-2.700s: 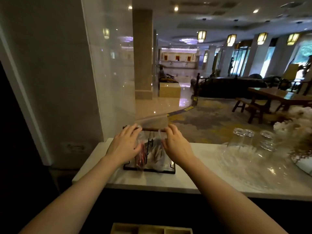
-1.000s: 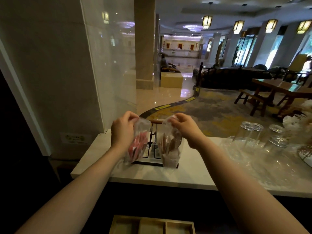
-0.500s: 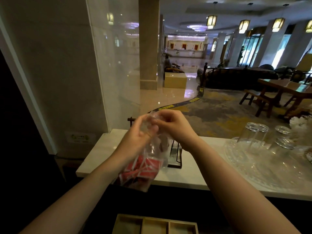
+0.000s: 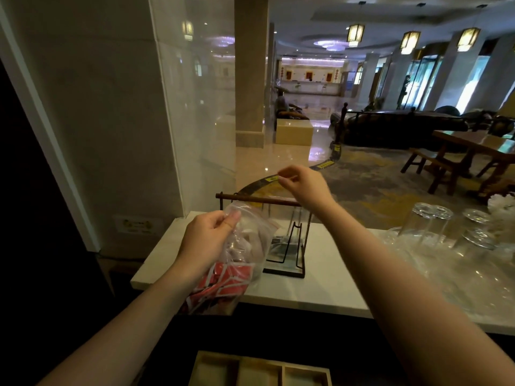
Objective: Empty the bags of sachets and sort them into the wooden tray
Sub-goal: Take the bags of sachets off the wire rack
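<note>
Since half a second ago the right hand (image 4: 303,188) has been lifted away from the bag mouth, up toward 12 o'clock above the rack's wooden bar (image 4: 262,200), while the left hand (image 4: 207,243) has been kept on the clear zip bags (image 4: 242,246). Two bags appear to be gathered together there: red sachets (image 4: 223,282) are seen at the bottom, brownish ones (image 4: 256,235) higher up, though the boundary between the bags cannot be made out. The plastic is pinched near its top between the left thumb and curled fingers. The right fingers are curled with thumb and fingertips drawn together; whether a strip of plastic or anything else is held between them cannot be told.

The bags hang in front of the white counter (image 4: 320,288), at 9 o'clock from the wire rack (image 4: 289,246). The wooden tray (image 4: 262,370) lies well below, at 6 o'clock, its compartments showing nothing inside as far as is visible.

The step in hand is judged to be opening a bag for emptying. It would be done well if one bag were separated first, so that colours are not mixed. The zip should be parted fully, and the bag lowered over a single compartment before being tipped. The bottom should be supported so that the sachets slide rather than scatter. Upturned glasses (image 4: 429,221) at 3 o'clock should be kept clear of.
</note>
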Demonstrator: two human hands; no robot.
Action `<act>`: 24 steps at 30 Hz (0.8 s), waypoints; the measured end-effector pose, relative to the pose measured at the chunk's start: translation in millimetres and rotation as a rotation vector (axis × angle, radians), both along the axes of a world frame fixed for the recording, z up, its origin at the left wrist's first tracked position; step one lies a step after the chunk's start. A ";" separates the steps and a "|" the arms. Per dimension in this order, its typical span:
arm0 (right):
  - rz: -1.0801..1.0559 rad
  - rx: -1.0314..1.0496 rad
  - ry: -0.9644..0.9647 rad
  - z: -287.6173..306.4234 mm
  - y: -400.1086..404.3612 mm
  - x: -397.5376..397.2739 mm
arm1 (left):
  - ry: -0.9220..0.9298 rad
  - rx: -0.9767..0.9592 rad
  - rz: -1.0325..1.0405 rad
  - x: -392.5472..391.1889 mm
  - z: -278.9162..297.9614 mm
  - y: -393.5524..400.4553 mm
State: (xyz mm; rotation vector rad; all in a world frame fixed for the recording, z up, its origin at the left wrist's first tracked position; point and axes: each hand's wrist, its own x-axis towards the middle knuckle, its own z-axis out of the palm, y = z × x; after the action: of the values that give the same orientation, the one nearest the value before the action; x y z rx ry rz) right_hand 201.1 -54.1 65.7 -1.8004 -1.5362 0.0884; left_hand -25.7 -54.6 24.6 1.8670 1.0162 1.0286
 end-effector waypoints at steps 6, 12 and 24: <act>-0.024 -0.430 -0.152 -33.6 26.9 25.4 | 0.026 -0.063 -0.003 1.7 1.3 2.4; -0.040 -0.509 -0.148 -27.0 47.5 29.8 | 0.096 -0.051 -0.033 10.6 0.5 13.0; 0.106 -0.519 -0.218 -38.4 45.3 41.7 | 0.152 -0.045 0.020 30.3 -22.7 34.8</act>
State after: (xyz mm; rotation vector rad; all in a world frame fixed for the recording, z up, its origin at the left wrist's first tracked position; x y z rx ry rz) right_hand 242.8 -8.8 27.2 -2.1806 -1.8890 0.3834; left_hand 4.6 -19.7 1.9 1.9245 1.1387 0.8776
